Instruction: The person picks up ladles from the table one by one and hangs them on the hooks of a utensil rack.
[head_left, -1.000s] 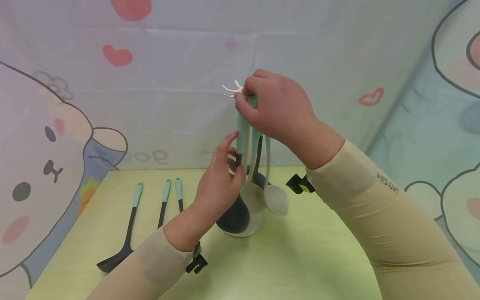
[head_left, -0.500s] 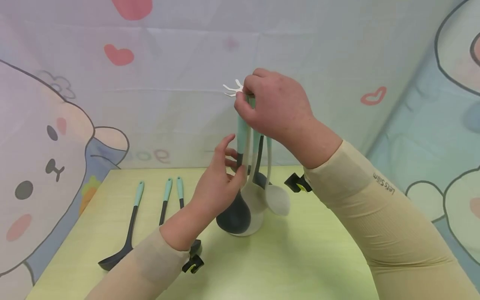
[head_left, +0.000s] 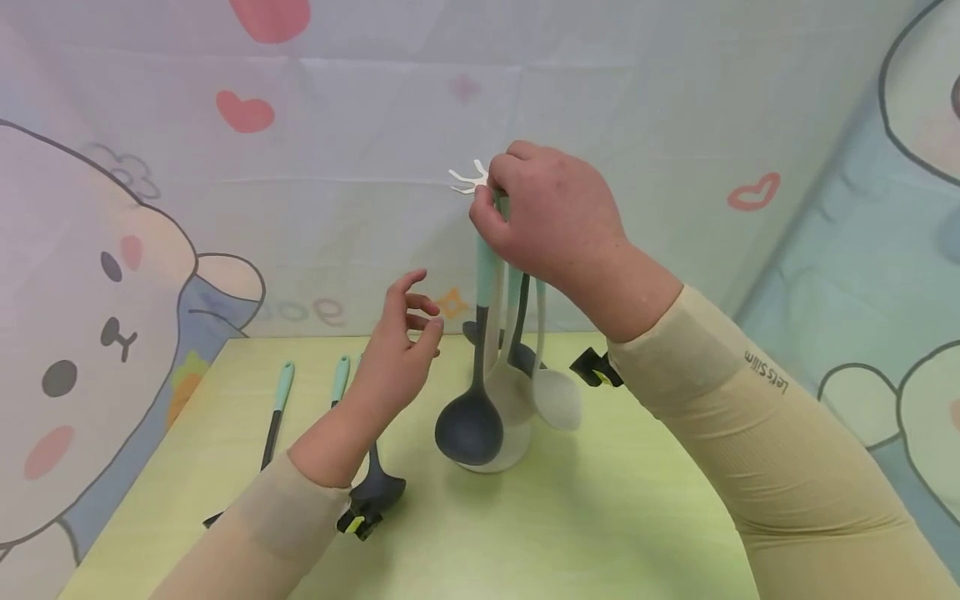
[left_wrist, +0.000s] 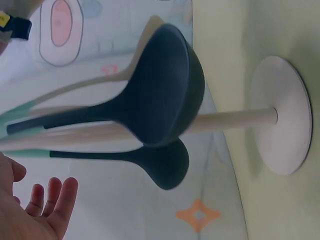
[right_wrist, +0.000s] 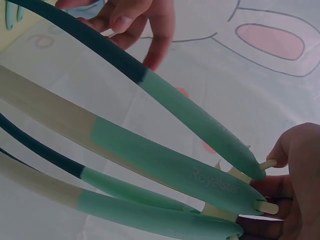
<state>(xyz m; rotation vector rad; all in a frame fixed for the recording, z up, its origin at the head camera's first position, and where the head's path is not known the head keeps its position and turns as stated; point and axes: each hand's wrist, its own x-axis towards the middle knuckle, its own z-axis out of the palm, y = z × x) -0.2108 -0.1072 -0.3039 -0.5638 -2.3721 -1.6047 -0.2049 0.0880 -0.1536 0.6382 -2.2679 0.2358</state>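
A white utensil rack [left_wrist: 285, 145] with a round base stands upright on the table, its top bearing branching hooks [head_left: 467, 180]. My right hand [head_left: 558, 212] grips that top with curled fingers; in the right wrist view, hooks pass through the holes in the mint handles [right_wrist: 200, 180]. A dark ladle [head_left: 469, 427] hangs at the front left of the rack. Beside it hang a pale solid turner or spoon [head_left: 510, 396], a pale spoon [head_left: 557, 400] and dark utensils behind. My left hand [head_left: 397, 350], fingers loosely spread, holds nothing, left of the ladle and apart from it.
On the table's left lie several dark utensils with mint handles, one handle [head_left: 284, 387] farthest left and a dark utensil head [head_left: 381, 487] by my left wrist. My left forearm covers parts of them. A printed cloth [head_left: 375, 208] hangs behind the table [head_left: 637, 500].
My left hand has let go of the hanging ladle and moved left, away from the rack. My right hand stays at the rack's top. The ladle hangs in full view now.
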